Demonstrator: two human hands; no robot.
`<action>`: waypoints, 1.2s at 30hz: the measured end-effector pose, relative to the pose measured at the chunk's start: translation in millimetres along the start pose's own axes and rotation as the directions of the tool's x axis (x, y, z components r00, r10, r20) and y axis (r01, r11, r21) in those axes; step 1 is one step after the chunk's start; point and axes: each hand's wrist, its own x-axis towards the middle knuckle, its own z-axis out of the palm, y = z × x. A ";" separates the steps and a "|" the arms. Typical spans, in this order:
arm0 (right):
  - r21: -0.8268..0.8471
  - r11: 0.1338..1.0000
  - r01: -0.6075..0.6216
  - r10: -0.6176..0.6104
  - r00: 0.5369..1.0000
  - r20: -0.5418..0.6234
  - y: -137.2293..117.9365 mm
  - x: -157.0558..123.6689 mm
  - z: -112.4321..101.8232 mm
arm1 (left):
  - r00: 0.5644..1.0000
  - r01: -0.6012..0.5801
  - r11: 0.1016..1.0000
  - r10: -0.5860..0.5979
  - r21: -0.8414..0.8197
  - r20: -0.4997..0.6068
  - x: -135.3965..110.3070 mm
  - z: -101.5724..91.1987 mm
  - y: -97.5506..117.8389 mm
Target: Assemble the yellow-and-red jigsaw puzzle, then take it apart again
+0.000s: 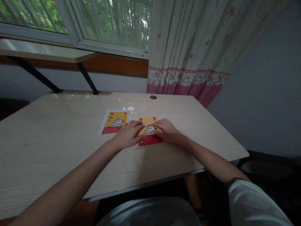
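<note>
A yellow and red picture card (150, 140) with a white cartoon animal lies flat on the table in front of me. My left hand (129, 134) rests at its left side, fingers stretched onto the edge and thumb apart. From the other side my right hand (168, 130) touches the right edge, its fingers likewise extended. Both hands are open, and the card's side edges are partly hidden under them. Just left of my left hand is a white-bordered sheet (110, 123) with a matching picture, its lower right corner partly covered by that hand.
The pale wooden table (70, 138) has a round brown cable hole (153, 97) near its back edge. A raised shelf (51, 51) on black supports stands at the back left. Behind are a window (113, 25) and a floral curtain (188, 47); a wall is on the right.
</note>
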 end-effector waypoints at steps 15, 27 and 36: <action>-0.110 0.993 -0.052 0.083 0.950 0.302 -1.5 -0.2 -4.0 | 0.995 -0.024 0.983 0.007 0.179 0.095 6.7 20.7 5.0; -0.039 0.998 -0.046 0.056 0.952 0.302 0.3 -7.0 -15.9 | 0.993 0.025 0.994 -0.037 0.107 0.109 3.9 10.5 3.8; -0.075 0.984 -0.160 0.174 0.944 0.279 21.8 -6.7 -20.3 | 0.972 0.065 0.988 -0.095 0.140 0.217 -15.0 -12.7 -28.5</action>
